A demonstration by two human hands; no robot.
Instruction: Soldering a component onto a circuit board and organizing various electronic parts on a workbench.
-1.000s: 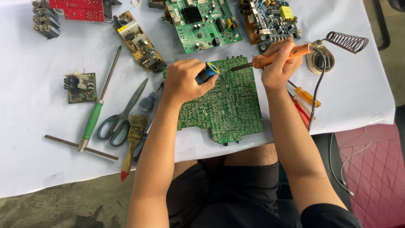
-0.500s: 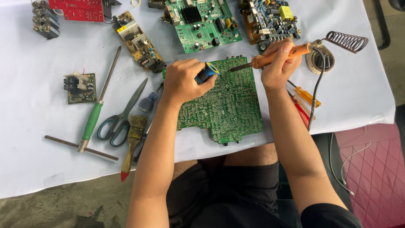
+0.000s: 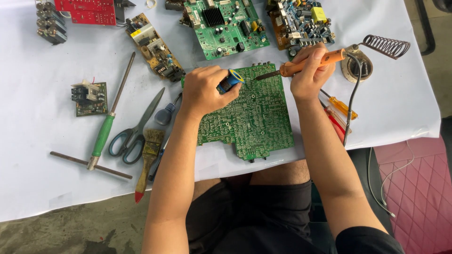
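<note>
L hand (image 3: 203, 91) fingers curl tight round a blue solder spool (image 3: 230, 81) resting on the green circuit board (image 3: 249, 117) at table edge, R hand (image 3: 308, 70) clenches the orange soldering iron (image 3: 310, 63), tip over board's top edge w/ spool just beside it; nothing shifted vs half a sec ago.

Two bare forearms reach forward from the lap. The left hand (image 3: 203, 91) is curled in a loose fist, knuckles up. The right hand (image 3: 308, 70) is closed in a pen-like grip, wrist slightly bent.
</note>
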